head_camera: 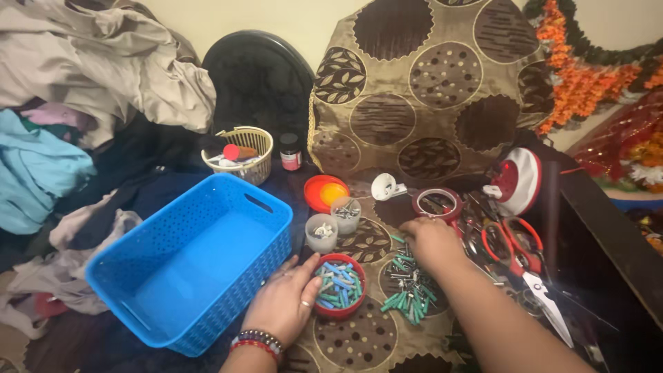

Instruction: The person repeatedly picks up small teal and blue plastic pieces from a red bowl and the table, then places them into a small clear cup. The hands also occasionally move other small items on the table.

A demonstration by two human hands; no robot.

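Left hand [283, 300] open, fingers spread, steadies red bowl [339, 284] of plugs just right of it. Right hand [434, 242], fingers curled down onto plug pile [409, 290]; grip hidden. Best pinch few plugs, keep bowl braced.

A small round red plastic tub [339, 284], upright and filled with blue and green wall plugs, is seen beside a loose pile of green plugs and, apparently, screws [410, 290].
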